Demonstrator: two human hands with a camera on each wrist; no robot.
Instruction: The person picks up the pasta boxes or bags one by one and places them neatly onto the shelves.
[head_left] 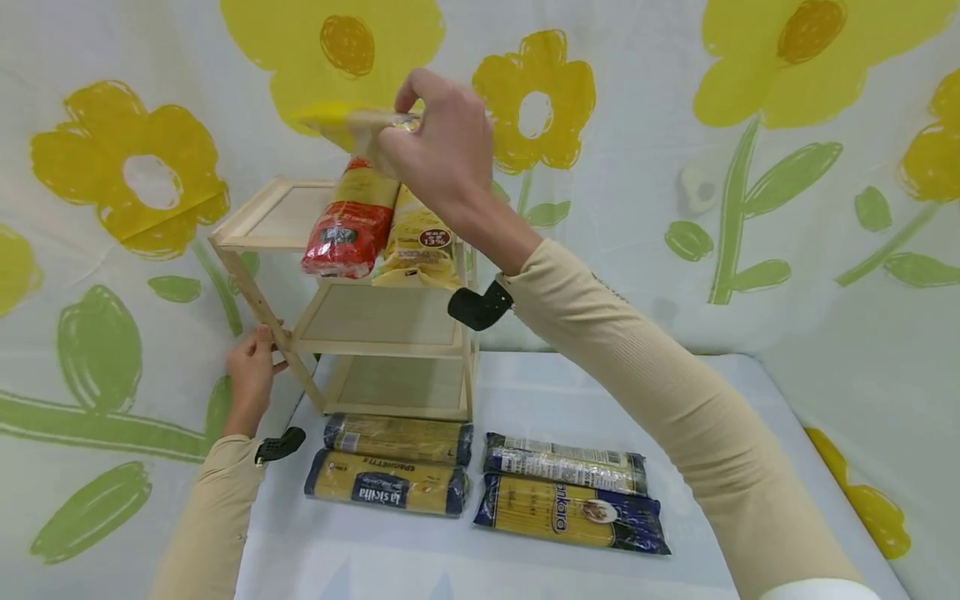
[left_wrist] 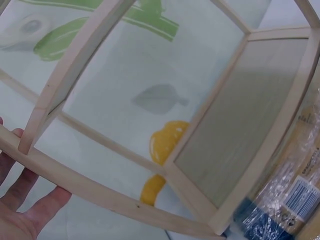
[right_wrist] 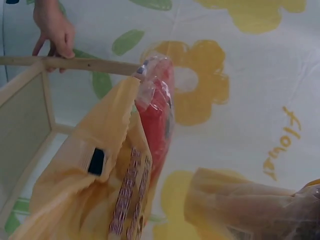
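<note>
My right hand (head_left: 411,117) is raised above a three-tier wooden rack (head_left: 258,300) and grips the end of a yellow pasta packet (head_left: 333,121), which also shows at the bottom right of the right wrist view as the same yellow packet (right_wrist: 240,205). A red-and-yellow packet (head_left: 348,221) and a yellow bag (head_left: 420,242) lie side by side on the top shelf, overhanging its front. My left hand (head_left: 261,348) holds the rack's slanted left front leg. In the left wrist view my fingers (left_wrist: 45,202) lie behind that wooden leg (left_wrist: 100,192).
Several spaghetti packets lie flat on the white table (head_left: 750,392) in front of the rack: two blue-ended ones (head_left: 386,487) on the left, two more (head_left: 570,512) on the right. A flowered cloth (head_left: 750,167) hangs behind. The middle shelf (head_left: 378,317) and bottom shelf (head_left: 401,383) hold nothing.
</note>
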